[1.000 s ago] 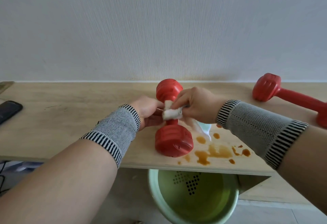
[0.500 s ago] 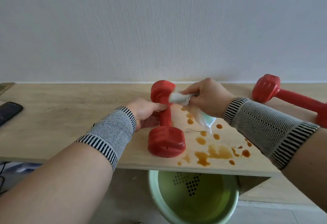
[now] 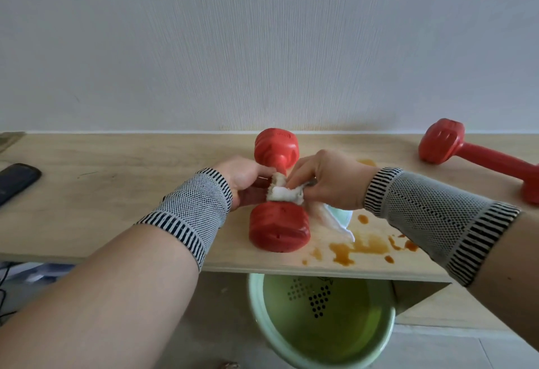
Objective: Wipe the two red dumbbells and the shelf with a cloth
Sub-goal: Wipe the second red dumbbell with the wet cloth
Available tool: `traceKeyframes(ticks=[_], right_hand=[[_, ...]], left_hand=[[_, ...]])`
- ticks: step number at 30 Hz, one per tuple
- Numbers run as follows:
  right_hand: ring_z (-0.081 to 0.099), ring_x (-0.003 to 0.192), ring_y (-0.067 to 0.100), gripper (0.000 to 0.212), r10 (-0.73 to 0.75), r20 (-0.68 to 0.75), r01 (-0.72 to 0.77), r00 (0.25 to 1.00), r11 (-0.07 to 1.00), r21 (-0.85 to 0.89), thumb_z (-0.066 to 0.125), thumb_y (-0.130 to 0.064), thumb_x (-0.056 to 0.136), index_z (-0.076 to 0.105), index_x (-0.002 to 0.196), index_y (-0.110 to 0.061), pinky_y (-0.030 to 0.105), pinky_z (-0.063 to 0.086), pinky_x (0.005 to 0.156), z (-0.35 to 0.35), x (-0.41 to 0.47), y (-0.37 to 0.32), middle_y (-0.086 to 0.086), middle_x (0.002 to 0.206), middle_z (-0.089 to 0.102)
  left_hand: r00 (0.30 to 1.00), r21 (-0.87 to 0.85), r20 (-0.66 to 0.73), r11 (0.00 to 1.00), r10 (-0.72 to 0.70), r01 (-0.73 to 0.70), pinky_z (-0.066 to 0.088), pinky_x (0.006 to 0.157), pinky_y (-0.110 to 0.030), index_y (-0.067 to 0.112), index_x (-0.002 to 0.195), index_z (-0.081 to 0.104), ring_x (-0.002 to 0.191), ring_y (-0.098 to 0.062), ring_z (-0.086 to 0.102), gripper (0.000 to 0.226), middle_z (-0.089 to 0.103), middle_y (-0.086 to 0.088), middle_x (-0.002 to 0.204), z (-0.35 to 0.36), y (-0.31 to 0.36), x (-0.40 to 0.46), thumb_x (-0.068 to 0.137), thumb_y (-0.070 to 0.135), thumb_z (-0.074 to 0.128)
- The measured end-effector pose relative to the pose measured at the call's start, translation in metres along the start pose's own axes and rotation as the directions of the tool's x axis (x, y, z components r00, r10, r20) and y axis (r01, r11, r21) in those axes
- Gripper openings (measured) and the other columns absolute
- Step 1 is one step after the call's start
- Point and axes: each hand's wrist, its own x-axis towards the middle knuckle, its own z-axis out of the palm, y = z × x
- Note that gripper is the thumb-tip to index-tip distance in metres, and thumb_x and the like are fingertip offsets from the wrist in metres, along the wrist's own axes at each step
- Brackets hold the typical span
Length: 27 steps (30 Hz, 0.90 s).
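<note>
At centre frame in the head view, a red dumbbell (image 3: 278,193) lies on the light wooden shelf (image 3: 116,193), its near head toward the front edge and its far head toward the white wall (image 3: 262,42). The left hand (image 3: 246,179) reaches in from the lower left and its fingers curl round the dumbbell's handle from the left side. The right hand (image 3: 326,182) comes in from the right; its fingers are bunched round a white cloth (image 3: 284,193), pressing it against the handle just above the near head. A loose tail of the cloth hangs down to the right of the near head and touches the shelf. Both wrists wear grey knitted wrist supports (image 3: 189,211) with black-and-white striped edges.

Right of the near head, along the front edge of the shelf, brown liquid stains (image 3: 358,247) spread in patches and drops; one further patch shows beyond the right hand. At upper right, a second red dumbbell (image 3: 472,155) lies on the shelf, well apart from the first, its far end cut by the frame edge. At the left edge, a dark phone (image 3: 16,182) rests on the shelf. Below the shelf, at bottom centre, a pale green basin (image 3: 256,310) stands on the floor, with a perforated pattern visible inside.
</note>
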Motion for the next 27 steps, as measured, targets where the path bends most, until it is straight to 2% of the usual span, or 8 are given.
traceKeyframes(ticks=[3, 7, 10, 15, 18, 22, 25, 27], right_hand=[[0.059, 0.092, 0.011, 0.029, 0.038, -0.114, -0.039, 0.993, 0.999, -0.009, 0.061, -0.008, 0.082, 0.073, 0.104, -0.022, 0.028, 0.047, 0.086, 0.002, 0.015, -0.008, -0.003, 0.103, 0.067], [0.062, 0.089, 0.026, 0.021, 0.071, -0.21, -0.094, 0.975, 0.99, -0.101, 0.06, -0.022, 0.084, 0.074, 0.097, -0.012, 0.036, 0.049, 0.077, 0.007, 0.031, -0.007, 0.012, 0.095, 0.069], [0.061, 0.089, 0.02, 0.021, 0.047, -0.154, -0.063, 0.987, 0.993, -0.102, 0.061, -0.015, 0.082, 0.074, 0.099, -0.015, 0.031, 0.048, 0.076, 0.007, 0.02, -0.004, 0.005, 0.096, 0.068], [0.055, 0.085, 0.007, 0.028, -0.059, 0.006, 0.059, 0.998, 0.991, -0.118, 0.063, -0.012, 0.082, 0.073, 0.103, -0.026, 0.014, 0.037, 0.072, 0.003, -0.002, -0.011, -0.009, 0.091, 0.063], [0.053, 0.084, 0.005, 0.032, -0.018, -0.05, 0.01, 0.999, 0.988, -0.153, 0.061, -0.011, 0.082, 0.072, 0.105, -0.031, 0.009, 0.032, 0.064, -0.002, 0.016, -0.01, -0.022, 0.075, 0.054], [0.059, 0.098, 0.014, 0.024, 0.063, -0.164, -0.096, 0.984, 0.975, -0.199, 0.06, -0.015, 0.084, 0.072, 0.103, -0.024, 0.016, 0.034, 0.073, -0.006, 0.042, -0.001, -0.007, 0.103, 0.068], [0.058, 0.086, 0.016, 0.015, 0.05, -0.151, -0.08, 0.987, 0.976, -0.202, 0.06, -0.017, 0.084, 0.071, 0.082, -0.027, 0.022, 0.037, 0.069, -0.004, 0.038, 0.003, -0.005, 0.089, 0.065], [0.055, 0.084, 0.009, 0.019, 0.028, -0.111, -0.047, 0.993, 0.984, -0.174, 0.06, -0.016, 0.085, 0.074, 0.095, -0.024, 0.021, 0.04, 0.073, -0.006, 0.029, 0.002, -0.009, 0.09, 0.064]], left_hand=[[1.0, -0.008, -0.003, 1.0, 0.011, -0.011, 0.056, 0.049, -0.023, 0.006, 0.082, 0.068, 0.058, -0.015, 0.067, 0.009, 0.071, -0.008, 0.073, -0.002, -0.001, -0.001, 0.09, 0.007, 0.063], [0.999, -0.064, -0.004, 0.997, 0.033, -0.033, 0.049, 0.042, -0.022, 0.005, 0.086, 0.064, 0.046, -0.014, 0.064, 0.009, 0.067, -0.005, 0.058, -0.004, -0.004, 0.0, 0.093, 0.006, 0.06], [1.0, -0.051, 0.0, 0.998, 0.023, -0.023, 0.054, 0.047, -0.024, 0.003, 0.089, 0.067, 0.052, -0.014, 0.067, 0.011, 0.07, -0.006, 0.063, -0.006, -0.004, 0.003, 0.092, 0.001, 0.056], [1.0, -0.018, 0.024, 1.0, -0.018, 0.018, 0.047, 0.038, -0.017, 0.005, 0.076, 0.063, 0.042, -0.009, 0.062, 0.025, 0.066, -0.002, 0.053, -0.004, 0.0, 0.002, 0.095, 0.0, 0.048], [1.0, 0.013, 0.021, 1.0, 0.001, -0.002, 0.055, 0.047, -0.022, 0.002, 0.084, 0.066, 0.055, -0.014, 0.065, 0.016, 0.069, -0.008, 0.07, -0.003, 0.001, 0.003, 0.094, 0.002, 0.053], [1.0, 0.033, 0.006, 0.999, 0.029, -0.03, 0.057, 0.052, -0.026, 0.001, 0.089, 0.064, 0.057, -0.018, 0.067, 0.014, 0.069, -0.01, 0.07, -0.004, 0.0, 0.006, 0.095, 0.0, 0.051], [1.0, 0.04, 0.0, 0.999, 0.02, -0.02, 0.058, 0.061, -0.031, 0.0, 0.094, 0.063, 0.065, -0.022, 0.067, 0.017, 0.069, -0.014, 0.08, -0.006, 0.001, 0.009, 0.095, -0.001, 0.046], [1.0, 0.052, -0.001, 0.999, 0.009, -0.008, 0.059, 0.059, -0.03, -0.001, 0.101, 0.063, 0.064, -0.021, 0.068, 0.017, 0.069, -0.014, 0.085, -0.006, 0.002, 0.01, 0.095, 0.002, 0.048]])
